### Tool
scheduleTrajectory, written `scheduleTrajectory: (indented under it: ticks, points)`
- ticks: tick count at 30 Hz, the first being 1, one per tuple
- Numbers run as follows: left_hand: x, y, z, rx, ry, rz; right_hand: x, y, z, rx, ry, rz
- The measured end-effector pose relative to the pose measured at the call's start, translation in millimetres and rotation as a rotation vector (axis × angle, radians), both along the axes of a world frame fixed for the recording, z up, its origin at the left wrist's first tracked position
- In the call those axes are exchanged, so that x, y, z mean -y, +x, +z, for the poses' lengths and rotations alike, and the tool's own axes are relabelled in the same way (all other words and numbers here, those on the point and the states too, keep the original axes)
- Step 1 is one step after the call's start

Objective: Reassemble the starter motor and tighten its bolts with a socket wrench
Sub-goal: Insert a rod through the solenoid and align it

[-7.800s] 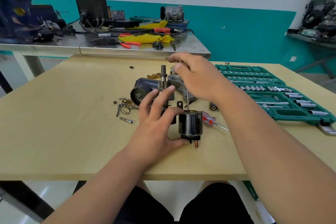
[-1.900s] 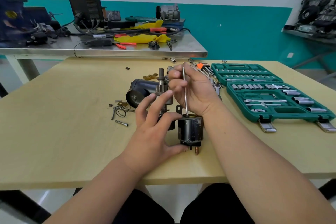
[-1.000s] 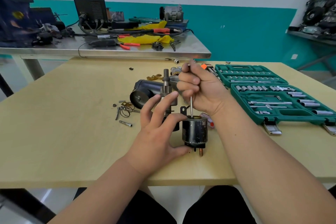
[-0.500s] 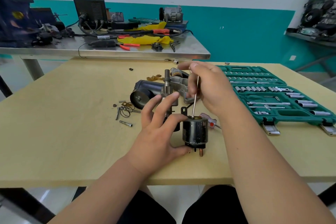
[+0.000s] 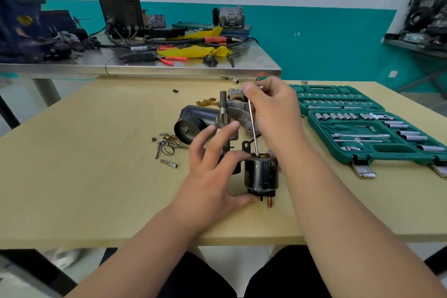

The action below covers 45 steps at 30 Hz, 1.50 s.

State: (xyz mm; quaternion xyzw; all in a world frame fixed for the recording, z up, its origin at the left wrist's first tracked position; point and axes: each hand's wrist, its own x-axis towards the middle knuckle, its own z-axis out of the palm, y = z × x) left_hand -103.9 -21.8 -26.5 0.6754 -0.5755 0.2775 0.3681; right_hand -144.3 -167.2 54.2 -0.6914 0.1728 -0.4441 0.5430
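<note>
A black cylindrical starter part [image 5: 261, 174] stands upright near the table's front edge, a copper stud sticking out at its base. My left hand [image 5: 212, 172] grips its left side with thumb and curled fingers. My right hand [image 5: 275, 113] pinches the top of a thin long metal rod [image 5: 253, 128], whose lower end sits in the cylinder's top. Behind lie the black motor housing [image 5: 193, 120], an upright shaft piece [image 5: 223, 113] and the grey aluminium nose housing [image 5: 242, 113].
Loose bolts, pins and a wire ring [image 5: 168, 149] lie left of the parts. An open green socket set case [image 5: 362, 126] fills the right side of the wooden table [image 5: 84, 152]. A steel bench [image 5: 169, 65] with tools and a welder stands behind.
My right hand has risen along the rod and moved slightly left, and the rod now leans a little left. My left hand and the black cylinder have stayed put.
</note>
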Motion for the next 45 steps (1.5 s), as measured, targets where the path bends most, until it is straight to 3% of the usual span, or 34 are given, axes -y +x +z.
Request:
scheduleTrajectory:
  ticks: [2, 4, 8, 13, 17, 19, 21, 25, 27, 29, 33, 37, 42, 45]
  points:
    - [0.0, 0.1, -0.2, -0.006, 0.004, 0.004, -1.2, -3.9, -3.9, 0.022, -0.551, -0.417]
    - [0.0, 0.3, 0.1, -0.008, 0.007, 0.006, 0.1, -7.1, -4.4, 0.072, -0.713, -0.433]
    - [-0.5, 0.4, 0.0, -0.006, 0.002, 0.005, -0.5, -11.1, -4.8, 0.036, -0.258, 0.077]
    - [0.0, 0.9, 0.0, -0.004, 0.001, 0.004, 9.0, -7.3, -7.9, 0.085, 0.132, 0.541]
    - [-0.2, 1.5, -0.3, -0.001, 0.000, -0.010, 14.8, -8.3, -5.3, 0.104, 0.321, 0.699]
    - [-0.3, 1.2, -0.1, -0.001, 0.004, -0.008, 16.5, -11.3, 0.4, 0.107, 0.439, 0.629]
    - [-0.1, 0.7, -0.1, 0.000, 0.011, -0.003, 16.9, -14.9, 6.6, 0.045, 0.329, 0.393]
    - [1.3, -0.5, 0.5, -0.001, 0.013, -0.007, 4.6, -14.4, 14.5, -0.189, -0.535, -0.410]
    - [1.7, -0.8, 0.4, -0.002, 0.011, -0.006, -2.2, -12.7, 18.2, -0.235, -0.676, -0.488]
    - [1.7, -0.9, 0.2, 0.002, 0.007, -0.003, 3.0, -10.9, 19.1, -0.207, -0.499, -0.252]
    - [2.3, -1.1, -0.2, -0.009, 0.011, -0.008, 16.5, -16.3, 16.7, -0.110, 0.081, 0.438]
    - [2.6, -0.7, -0.6, -0.007, 0.007, -0.001, 31.5, -15.1, 13.3, -0.046, 0.347, 0.839]
    - [1.8, -1.0, 0.7, 0.003, 0.007, -0.002, 31.8, -11.2, 11.1, -0.044, 0.380, 0.845]
    - [1.6, -1.1, 1.2, -0.003, 0.012, -0.004, 22.3, -11.8, 7.0, 0.008, 0.218, 0.475]
